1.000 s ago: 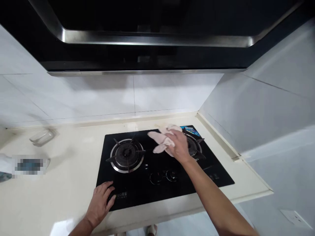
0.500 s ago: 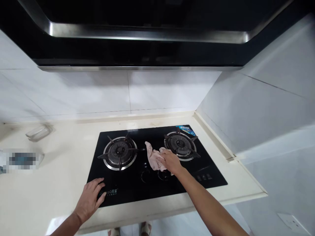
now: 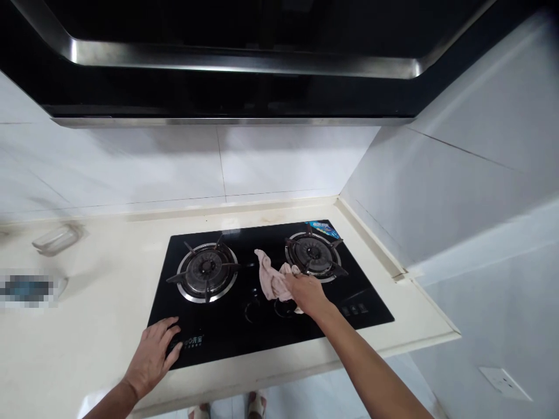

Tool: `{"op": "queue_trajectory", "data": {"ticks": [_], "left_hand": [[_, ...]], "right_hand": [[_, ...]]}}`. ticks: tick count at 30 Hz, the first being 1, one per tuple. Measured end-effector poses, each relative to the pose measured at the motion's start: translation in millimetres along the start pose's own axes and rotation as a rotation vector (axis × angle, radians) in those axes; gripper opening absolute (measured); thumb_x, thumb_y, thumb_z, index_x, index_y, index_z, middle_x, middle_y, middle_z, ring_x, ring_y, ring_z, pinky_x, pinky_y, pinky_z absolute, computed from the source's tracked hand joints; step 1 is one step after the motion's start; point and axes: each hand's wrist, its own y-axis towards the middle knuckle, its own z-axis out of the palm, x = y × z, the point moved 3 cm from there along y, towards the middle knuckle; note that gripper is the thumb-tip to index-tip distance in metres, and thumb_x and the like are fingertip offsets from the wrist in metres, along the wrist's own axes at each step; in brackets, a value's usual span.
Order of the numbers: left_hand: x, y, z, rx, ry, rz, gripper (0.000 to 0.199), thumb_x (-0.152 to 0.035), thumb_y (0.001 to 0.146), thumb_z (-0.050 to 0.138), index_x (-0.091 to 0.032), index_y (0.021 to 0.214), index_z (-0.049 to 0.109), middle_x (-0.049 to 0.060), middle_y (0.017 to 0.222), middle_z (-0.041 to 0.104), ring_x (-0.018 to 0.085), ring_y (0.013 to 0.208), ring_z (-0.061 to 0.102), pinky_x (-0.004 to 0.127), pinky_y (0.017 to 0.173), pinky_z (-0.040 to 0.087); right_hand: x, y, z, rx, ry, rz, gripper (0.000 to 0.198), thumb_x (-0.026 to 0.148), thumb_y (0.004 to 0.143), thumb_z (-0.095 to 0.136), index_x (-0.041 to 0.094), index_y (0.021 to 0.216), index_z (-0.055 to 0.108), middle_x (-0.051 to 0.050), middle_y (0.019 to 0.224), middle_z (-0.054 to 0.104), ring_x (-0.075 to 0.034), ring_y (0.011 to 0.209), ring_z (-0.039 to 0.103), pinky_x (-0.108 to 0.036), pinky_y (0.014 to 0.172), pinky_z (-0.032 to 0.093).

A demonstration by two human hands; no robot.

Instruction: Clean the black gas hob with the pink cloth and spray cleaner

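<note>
A pale pink cloth (image 3: 271, 280) lies bunched on the black glass gas stove (image 3: 227, 343), between the two burners. My right hand (image 3: 308, 294) is closed on the cloth's right part, close to the front of the right burner (image 3: 313, 254); the fingertips are partly hidden in its folds. At the stove's front left corner rests my left hand (image 3: 152, 352), fingers spread, holding nothing. The left burner (image 3: 207, 266) sits behind and to the right of that hand. Part of the control knobs (image 3: 285, 308) shows beneath the cloth.
A black range hood (image 3: 236, 96) hangs low over the back. On the cream counter (image 3: 100, 297) at left are a clear glass dish (image 3: 57, 238) and a blurred-out item (image 3: 28, 290). Tiled walls (image 3: 458, 192) close off the right and back.
The whole view has shifted slightly, so the stove appears a little further left. My right hand and the cloth stay almost in place on the stove, and my left hand remains at the corner.
</note>
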Motion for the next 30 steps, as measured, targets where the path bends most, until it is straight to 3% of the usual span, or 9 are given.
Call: {"op": "queue_trajectory", "data": {"ticks": [6, 9, 13, 15, 18, 21, 24, 27, 30], "left_hand": [[-2.1, -0.3, -2.7, 0.012, 0.003, -0.004, 0.021, -0.038, 0.095, 0.058, -0.023, 0.109, 0.063, 0.009, 0.122, 0.067, 0.027, 0.113, 0.061, 0.041, 0.093, 0.047], [-3.5, 0.2, -4.0, 0.005, 0.011, 0.005, 0.02, -0.036, 0.095, 0.058, -0.023, 0.109, 0.063, 0.009, 0.122, 0.067, 0.026, 0.113, 0.061, 0.041, 0.092, 0.047], [-5.4, 0.6, -5.1, 0.003, 0.021, 0.007, 0.021, -0.036, 0.094, 0.058, -0.022, 0.109, 0.062, 0.009, 0.122, 0.066, 0.026, 0.112, 0.061, 0.041, 0.092, 0.047], [-5.9, 0.6, -5.9, 0.0, 0.022, 0.006, 0.021, -0.036, 0.094, 0.059, -0.022, 0.109, 0.063, 0.009, 0.121, 0.067, 0.026, 0.112, 0.062, 0.041, 0.092, 0.047], [-6.1, 0.9, -7.0, -0.001, 0.022, 0.007, 0.021, -0.036, 0.094, 0.058, -0.022, 0.109, 0.063, 0.009, 0.121, 0.067, 0.026, 0.111, 0.062, 0.041, 0.092, 0.047], [-4.6, 1.5, -6.7, -0.001, 0.028, 0.004, 0.022, -0.037, 0.095, 0.056, -0.022, 0.109, 0.063, 0.01, 0.12, 0.068, 0.026, 0.111, 0.062, 0.041, 0.091, 0.047], [-1.4, 1.4, -3.6, 0.001, 0.027, 0.011, 0.022, -0.038, 0.095, 0.056, -0.023, 0.108, 0.063, 0.009, 0.121, 0.067, 0.027, 0.111, 0.062, 0.04, 0.091, 0.047], [3.0, 0.4, 0.8, 0.003, 0.024, 0.009, 0.024, -0.042, 0.095, 0.056, -0.023, 0.109, 0.063, 0.009, 0.122, 0.067, 0.027, 0.111, 0.062, 0.041, 0.09, 0.047], [6.8, -0.8, 4.6, 0.015, 0.021, -0.009, 0.027, -0.046, 0.095, 0.055, -0.024, 0.109, 0.063, 0.009, 0.122, 0.067, 0.028, 0.111, 0.062, 0.041, 0.089, 0.047]], "right_hand": [[-21.8, -21.5, 4.1, 0.046, 0.015, 0.164, 0.039, 0.029, 0.105, 0.03, 0.018, 0.113, 0.067, -0.014, 0.096, 0.075, -0.022, 0.091, 0.073, -0.03, 0.077, 0.05], [-39.9, -50.0, 19.9, 0.032, 0.042, 0.214, 0.036, 0.029, 0.105, 0.032, 0.022, 0.11, 0.067, -0.01, 0.096, 0.074, -0.018, 0.087, 0.071, -0.027, 0.074, 0.049], [-63.9, -86.8, 39.9, -0.092, 0.166, 0.254, 0.037, 0.035, 0.104, 0.032, 0.024, 0.108, 0.067, -0.008, 0.102, 0.07, -0.018, 0.085, 0.068, -0.029, 0.071, 0.05], [-64.7, -87.8, 33.8, -0.206, 0.243, 0.222, 0.037, 0.041, 0.103, 0.035, 0.023, 0.112, 0.066, -0.011, 0.112, 0.068, -0.022, 0.096, 0.067, -0.035, 0.079, 0.052], [-43.9, -64.5, 6.8, -0.327, 0.442, -0.035, 0.042, 0.044, 0.102, 0.037, 0.025, 0.131, 0.061, -0.01, 0.136, 0.062, -0.026, 0.127, 0.056, -0.044, 0.106, 0.045], [-22.8, -33.9, -8.4, -0.098, 0.599, -0.224, 0.053, 0.049, 0.104, 0.031, 0.027, 0.15, 0.046, -0.007, 0.15, 0.054, -0.023, 0.14, 0.047, -0.046, 0.118, 0.033], [-29.8, -29.1, 2.7, 0.187, 0.624, -0.182, 0.066, 0.059, 0.101, 0.031, 0.024, 0.157, 0.035, -0.009, 0.155, 0.048, -0.026, 0.144, 0.042, -0.05, 0.121, 0.027], [-53.0, -54.0, 24.6, 0.275, 0.608, -0.137, 0.085, 0.065, 0.088, 0.055, 0.028, 0.16, 0.028, -0.007, 0.164, 0.035, -0.029, 0.152, 0.028, -0.052, 0.125, 0.016], [-69.2, -82.6, 44.8, 0.279, 0.544, -0.106, 0.113, 0.055, 0.066, 0.081, 0.029, 0.16, 0.026, -0.009, 0.168, 0.023, -0.033, 0.154, 0.02, -0.052, 0.125, 0.012]]}}
